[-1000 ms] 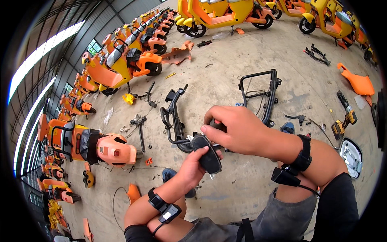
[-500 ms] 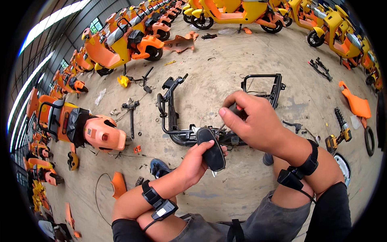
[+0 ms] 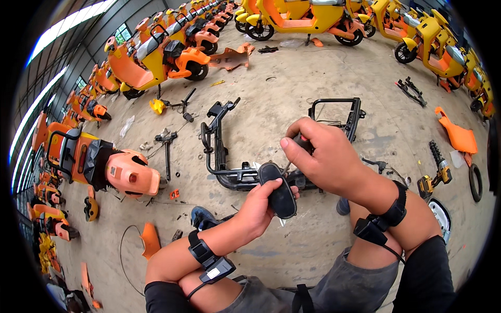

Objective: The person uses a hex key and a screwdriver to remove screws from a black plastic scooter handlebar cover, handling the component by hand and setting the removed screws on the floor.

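My left hand [image 3: 259, 205] grips a flat, dark oval part [image 3: 276, 192], thumb across its face and fingers behind. Light pointed bits stick out past its edges. Just above it, my right hand [image 3: 319, 151] is closed round a screwdriver [image 3: 303, 140] whose handle is dark with some red. The thin shaft points down to the part's upper right edge; whether its tip sits in a screw cannot be made out. Beyond both hands, a black scooter frame [image 3: 223, 151] lies on the floor, partly covered by my hands and the oval part.
At the left lies an orange-and-yellow scooter body [image 3: 130, 172]. A cordless drill [image 3: 434, 180] with a long auger-like bit, a tyre [image 3: 475, 182] and an orange panel [image 3: 459, 133] are at the right. Rows of scooters [image 3: 308, 18] stand behind. An orange piece [image 3: 150, 240] lies near my left arm.
The oval part and my left hand have shifted slightly right in the picture. My right hand stays round the screwdriver, a little further left. The whole view has moved slightly.
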`<state>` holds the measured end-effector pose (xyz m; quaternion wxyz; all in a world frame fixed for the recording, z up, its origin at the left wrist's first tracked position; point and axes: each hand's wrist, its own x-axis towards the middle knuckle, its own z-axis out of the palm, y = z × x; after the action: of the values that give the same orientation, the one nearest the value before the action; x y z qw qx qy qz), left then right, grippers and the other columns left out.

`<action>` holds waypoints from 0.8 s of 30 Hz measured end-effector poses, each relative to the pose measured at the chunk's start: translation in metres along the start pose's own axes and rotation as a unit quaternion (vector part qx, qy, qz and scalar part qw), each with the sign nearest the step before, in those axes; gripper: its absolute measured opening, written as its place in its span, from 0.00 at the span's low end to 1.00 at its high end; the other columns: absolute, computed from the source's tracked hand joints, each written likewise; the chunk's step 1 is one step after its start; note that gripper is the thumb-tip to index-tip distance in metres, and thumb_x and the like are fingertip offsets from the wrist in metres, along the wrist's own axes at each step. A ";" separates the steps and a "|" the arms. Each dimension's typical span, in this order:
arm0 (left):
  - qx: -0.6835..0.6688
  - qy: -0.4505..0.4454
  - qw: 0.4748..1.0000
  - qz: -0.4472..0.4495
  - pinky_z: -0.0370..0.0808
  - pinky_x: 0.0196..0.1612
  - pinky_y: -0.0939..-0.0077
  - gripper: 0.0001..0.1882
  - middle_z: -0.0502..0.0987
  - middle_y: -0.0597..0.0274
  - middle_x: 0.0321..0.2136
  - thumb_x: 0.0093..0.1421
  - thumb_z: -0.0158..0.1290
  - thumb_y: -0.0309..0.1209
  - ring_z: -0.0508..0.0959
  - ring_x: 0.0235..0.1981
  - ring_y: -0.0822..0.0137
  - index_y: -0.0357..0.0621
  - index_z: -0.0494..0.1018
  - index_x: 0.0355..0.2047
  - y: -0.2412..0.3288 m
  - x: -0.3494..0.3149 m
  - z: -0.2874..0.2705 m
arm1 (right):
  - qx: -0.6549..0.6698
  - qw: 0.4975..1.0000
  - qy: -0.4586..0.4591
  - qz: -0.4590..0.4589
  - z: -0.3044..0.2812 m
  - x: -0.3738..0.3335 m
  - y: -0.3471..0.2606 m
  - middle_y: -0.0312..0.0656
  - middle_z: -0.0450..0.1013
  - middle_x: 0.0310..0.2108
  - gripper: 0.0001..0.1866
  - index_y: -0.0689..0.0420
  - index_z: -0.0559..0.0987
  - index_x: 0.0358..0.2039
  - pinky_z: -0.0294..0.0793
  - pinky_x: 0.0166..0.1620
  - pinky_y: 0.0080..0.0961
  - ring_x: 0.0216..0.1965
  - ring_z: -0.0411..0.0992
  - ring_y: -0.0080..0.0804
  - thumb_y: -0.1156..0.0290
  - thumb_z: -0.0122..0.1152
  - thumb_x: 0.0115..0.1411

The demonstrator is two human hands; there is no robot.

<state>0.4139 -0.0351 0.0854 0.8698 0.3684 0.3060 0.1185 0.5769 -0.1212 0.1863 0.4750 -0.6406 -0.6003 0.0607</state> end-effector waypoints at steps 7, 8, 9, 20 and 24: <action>0.011 0.007 1.000 -0.012 0.73 0.55 0.62 0.18 0.80 0.53 0.44 0.68 0.45 0.38 0.79 0.50 0.57 0.38 0.68 0.52 0.000 -0.002 0.007 | -0.035 0.999 0.011 -0.015 -0.002 -0.004 0.007 0.49 0.76 0.25 0.13 0.59 0.76 0.33 0.73 0.31 0.39 0.27 0.75 0.49 0.61 0.59 0.61; 0.012 0.009 1.000 -0.014 0.73 0.56 0.63 0.19 0.80 0.53 0.44 0.68 0.45 0.38 0.79 0.50 0.57 0.38 0.68 0.52 0.000 -0.003 0.007 | -0.037 0.999 0.010 -0.017 -0.001 -0.004 0.008 0.48 0.76 0.25 0.13 0.59 0.76 0.33 0.74 0.31 0.39 0.28 0.76 0.49 0.61 0.59 0.62; 0.011 0.009 1.000 -0.016 0.73 0.56 0.63 0.19 0.80 0.53 0.44 0.68 0.44 0.39 0.79 0.50 0.57 0.38 0.68 0.52 0.000 -0.002 0.007 | -0.041 0.999 0.009 -0.019 0.000 -0.005 0.009 0.48 0.76 0.26 0.13 0.59 0.76 0.33 0.74 0.31 0.40 0.28 0.76 0.49 0.61 0.59 0.62; 0.014 0.018 1.000 -0.009 0.73 0.55 0.64 0.20 0.80 0.56 0.43 0.68 0.43 0.39 0.79 0.48 0.59 0.38 0.70 0.52 -0.001 -0.004 -0.005 | -0.048 0.997 -0.010 -0.053 0.007 -0.006 0.008 0.47 0.74 0.26 0.13 0.59 0.77 0.36 0.72 0.30 0.36 0.26 0.75 0.43 0.61 0.60 0.62; 0.013 0.023 1.000 -0.015 0.74 0.54 0.64 0.20 0.80 0.56 0.43 0.69 0.42 0.40 0.79 0.48 0.59 0.39 0.69 0.52 -0.001 -0.004 -0.006 | -0.066 0.994 -0.067 -0.060 0.004 -0.005 0.004 0.48 0.73 0.33 0.13 0.59 0.76 0.40 0.74 0.38 0.36 0.34 0.74 0.44 0.61 0.58 0.64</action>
<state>0.4069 -0.0337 0.0829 0.8594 0.3720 0.3331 0.1098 0.5759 -0.1223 0.1788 0.3936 -0.6275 -0.6709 0.0352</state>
